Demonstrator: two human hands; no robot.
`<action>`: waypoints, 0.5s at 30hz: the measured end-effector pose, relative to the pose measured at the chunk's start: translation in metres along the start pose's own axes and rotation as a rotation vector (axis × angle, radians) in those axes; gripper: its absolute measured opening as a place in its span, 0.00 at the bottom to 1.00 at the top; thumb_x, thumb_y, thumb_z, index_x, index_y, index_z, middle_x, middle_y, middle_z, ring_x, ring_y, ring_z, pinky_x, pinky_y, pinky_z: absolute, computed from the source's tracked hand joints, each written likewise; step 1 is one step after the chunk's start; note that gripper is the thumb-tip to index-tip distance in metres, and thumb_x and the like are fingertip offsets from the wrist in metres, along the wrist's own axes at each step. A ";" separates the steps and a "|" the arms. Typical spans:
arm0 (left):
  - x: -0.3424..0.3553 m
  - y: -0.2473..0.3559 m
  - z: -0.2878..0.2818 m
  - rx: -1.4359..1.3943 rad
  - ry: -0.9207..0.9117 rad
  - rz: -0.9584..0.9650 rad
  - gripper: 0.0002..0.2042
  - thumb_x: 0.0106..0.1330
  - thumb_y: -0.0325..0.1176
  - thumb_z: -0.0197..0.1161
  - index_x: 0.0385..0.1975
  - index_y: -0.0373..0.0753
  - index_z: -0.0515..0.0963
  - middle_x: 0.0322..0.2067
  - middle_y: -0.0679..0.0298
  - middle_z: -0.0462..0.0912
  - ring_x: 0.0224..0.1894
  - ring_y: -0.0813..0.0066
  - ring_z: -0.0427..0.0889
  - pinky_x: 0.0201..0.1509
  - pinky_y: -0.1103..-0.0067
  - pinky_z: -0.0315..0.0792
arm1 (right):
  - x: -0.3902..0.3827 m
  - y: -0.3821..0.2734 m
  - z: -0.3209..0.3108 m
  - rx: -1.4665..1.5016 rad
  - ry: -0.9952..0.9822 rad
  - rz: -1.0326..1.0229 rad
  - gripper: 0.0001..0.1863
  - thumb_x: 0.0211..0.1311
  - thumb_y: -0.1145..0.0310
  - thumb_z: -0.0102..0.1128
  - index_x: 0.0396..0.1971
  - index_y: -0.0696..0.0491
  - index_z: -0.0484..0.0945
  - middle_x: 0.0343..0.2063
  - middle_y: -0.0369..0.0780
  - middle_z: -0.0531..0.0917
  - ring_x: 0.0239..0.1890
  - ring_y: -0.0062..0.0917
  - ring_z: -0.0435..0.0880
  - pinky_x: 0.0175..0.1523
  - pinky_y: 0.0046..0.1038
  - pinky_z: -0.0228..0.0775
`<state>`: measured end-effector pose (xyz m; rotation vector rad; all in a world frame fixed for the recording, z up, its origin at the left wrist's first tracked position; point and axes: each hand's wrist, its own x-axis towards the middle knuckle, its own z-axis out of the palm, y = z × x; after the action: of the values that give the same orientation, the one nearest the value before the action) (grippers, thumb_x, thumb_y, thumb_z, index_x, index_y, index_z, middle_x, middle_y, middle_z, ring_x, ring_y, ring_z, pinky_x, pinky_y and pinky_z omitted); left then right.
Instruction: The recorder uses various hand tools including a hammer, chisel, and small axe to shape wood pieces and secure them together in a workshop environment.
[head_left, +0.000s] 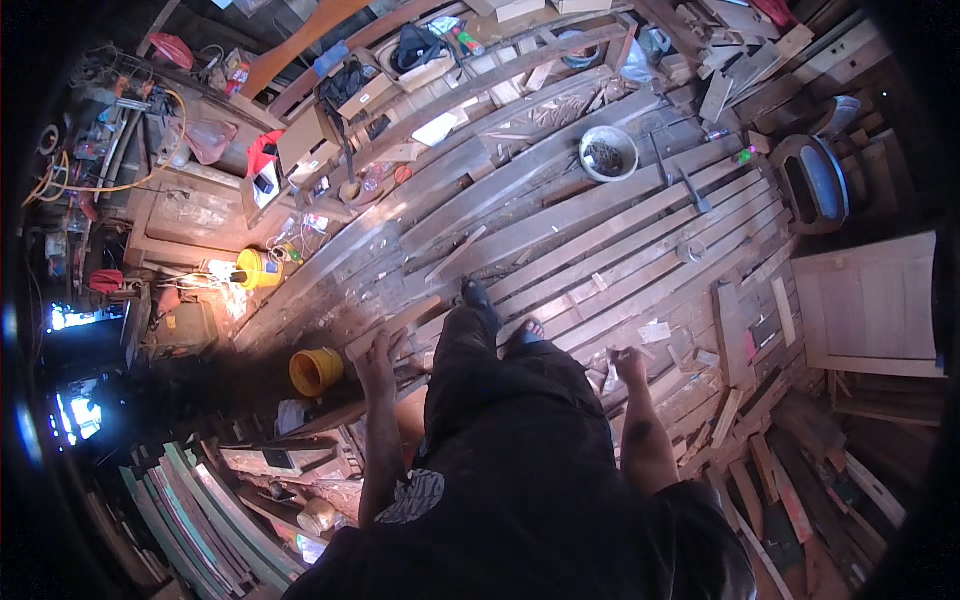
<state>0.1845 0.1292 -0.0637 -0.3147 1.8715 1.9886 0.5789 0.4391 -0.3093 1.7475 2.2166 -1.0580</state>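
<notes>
My left hand [378, 366] is low on the left, its fingers closed around a short wooden board [405, 318] that slants up toward my feet. On the right, my right hand [629, 366] is closed in a loose fist. A small pale scrap [611, 379] shows just below its fingers, too small to name. Between the hands are my dark-trousered legs and sandalled feet, standing on long wooden planks [560, 290]. A yellow bucket [316, 372] stands left of my left hand.
A pale bucket [608, 154] with dark contents stands ahead, near a long-handled hammer [694, 190]. Another yellow bucket [260, 268] is at left. A pale wooden cabinet [868, 300] stands right. Stacked boards [185, 520] lie lower left, offcuts [770, 470] lower right. A cluttered bench [400, 120] runs across the back.
</notes>
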 end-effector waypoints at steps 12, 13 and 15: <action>0.071 -0.038 0.016 -0.108 0.025 -0.162 0.20 0.76 0.32 0.55 0.62 0.26 0.68 0.55 0.49 0.76 0.54 0.54 0.83 0.60 0.70 0.81 | 0.078 -0.076 -0.011 0.032 -0.066 0.011 0.20 0.61 0.53 0.69 0.30 0.58 0.80 0.27 0.49 0.86 0.34 0.33 0.88 0.40 0.36 0.78; 0.085 -0.039 0.023 -0.138 0.070 -0.215 0.20 0.76 0.33 0.54 0.61 0.26 0.68 0.55 0.49 0.75 0.54 0.53 0.83 0.59 0.69 0.81 | 0.082 -0.079 -0.013 -0.024 -0.074 -0.045 0.17 0.63 0.57 0.68 0.33 0.58 0.81 0.30 0.47 0.87 0.38 0.30 0.87 0.44 0.34 0.78; 0.114 -0.037 0.040 -0.189 0.056 -0.200 0.20 0.76 0.35 0.55 0.60 0.26 0.68 0.55 0.49 0.75 0.53 0.52 0.83 0.59 0.68 0.82 | 0.093 -0.086 -0.016 0.104 -0.209 -0.002 0.11 0.64 0.63 0.65 0.38 0.57 0.83 0.34 0.45 0.88 0.43 0.30 0.87 0.50 0.31 0.78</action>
<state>0.1015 0.1846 -0.1419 -0.5926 1.6155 2.0385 0.4773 0.5161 -0.3057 1.5895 2.0714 -1.3121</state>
